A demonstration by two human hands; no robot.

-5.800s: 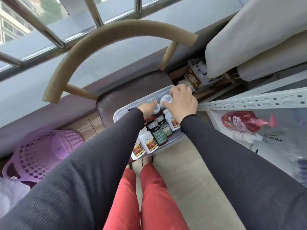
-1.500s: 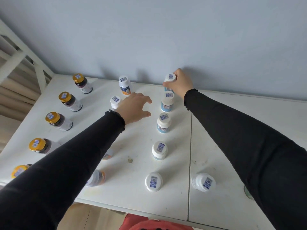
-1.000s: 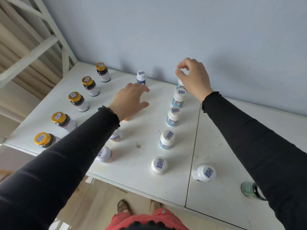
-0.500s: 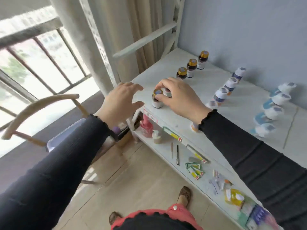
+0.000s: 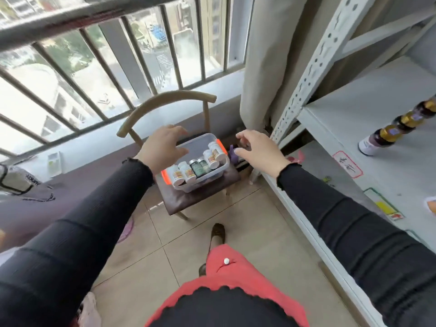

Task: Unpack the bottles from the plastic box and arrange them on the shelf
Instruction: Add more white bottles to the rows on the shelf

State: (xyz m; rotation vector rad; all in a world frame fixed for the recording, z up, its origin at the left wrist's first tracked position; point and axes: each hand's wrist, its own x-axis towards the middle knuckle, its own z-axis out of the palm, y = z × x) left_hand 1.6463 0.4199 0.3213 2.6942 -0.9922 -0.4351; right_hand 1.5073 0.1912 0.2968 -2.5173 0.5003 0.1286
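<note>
Seen from the head camera, a person in black sleeves reaches both hands out over a clear plastic box [image 5: 213, 172] sitting on the dark seat of a chair [image 5: 200, 194] with a curved wooden back. The left hand [image 5: 162, 148] hovers over the box's far-left part, grip released, fingers spread and holding nothing. The right hand [image 5: 258, 148] hangs just right of the box, grip likewise released, fingers loosely bent around empty air. Below and between the hands, the box, with orange clips at its ends, holds a row of bottles: white-capped bottles [image 5: 184, 173] with orange labels, two dark green bottles [image 5: 199, 166], and two more white bottles [image 5: 213, 153] at the far end; their print is too small to read. Right of the right hand rises a white metal shelf [image 5: 349, 128], where gold-capped dark bottles [image 5: 387, 136] stand in a line. A red-bordered label [image 5: 346, 164] on the shelf carries handwritten characters, unreadable. Beyond both hands are window bars [image 5: 118, 48] and a beige curtain [image 5: 266, 55]; below, a tiled floor [image 5: 247, 232].
</note>
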